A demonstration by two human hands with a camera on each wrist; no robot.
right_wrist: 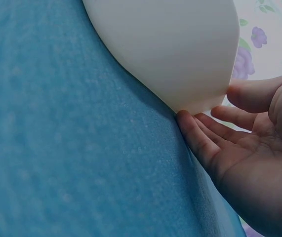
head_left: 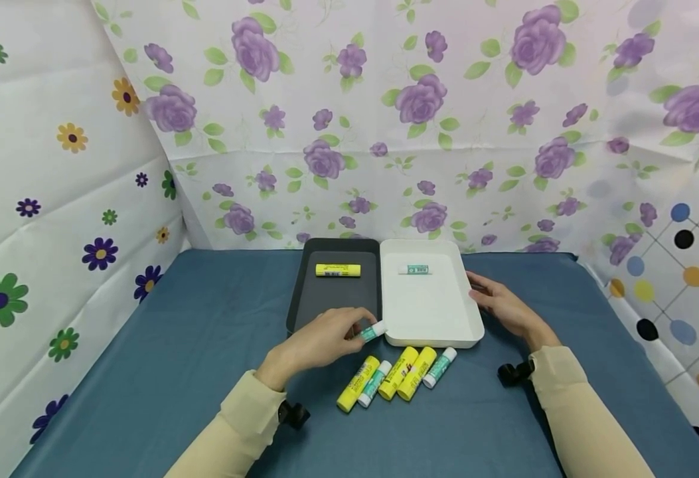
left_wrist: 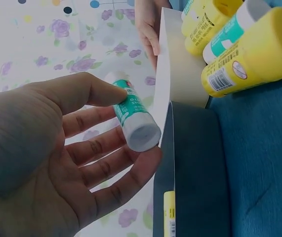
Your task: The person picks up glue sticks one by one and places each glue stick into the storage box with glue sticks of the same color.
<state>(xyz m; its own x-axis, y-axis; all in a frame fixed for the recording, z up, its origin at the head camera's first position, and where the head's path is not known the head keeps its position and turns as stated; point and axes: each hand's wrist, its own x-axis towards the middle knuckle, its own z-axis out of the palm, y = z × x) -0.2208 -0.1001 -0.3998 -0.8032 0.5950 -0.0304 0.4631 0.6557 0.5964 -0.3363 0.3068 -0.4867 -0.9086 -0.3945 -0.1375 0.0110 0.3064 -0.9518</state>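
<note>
My left hand (head_left: pixel 320 337) pinches a small white-and-green glue stick (left_wrist: pixel 133 113) between thumb and fingers, above the front edge where the two trays meet. My right hand (head_left: pixel 507 307) touches the right outer side of the white tray (head_left: pixel 433 307), thumb by the rim and fingers fairly straight along the wall. A white-and-green glue stick (head_left: pixel 415 269) lies in the white tray. Beside it, the black tray (head_left: pixel 331 305) holds a yellow glue stick (head_left: pixel 338 270).
In front of the trays, yellow glue sticks (head_left: pixel 358 384) and white-and-green glue sticks (head_left: pixel 440 368) lie in a loose slanted row on the blue cloth (head_left: pixel 218 332). A flowered sheet (head_left: pixel 325 133) hangs behind the table.
</note>
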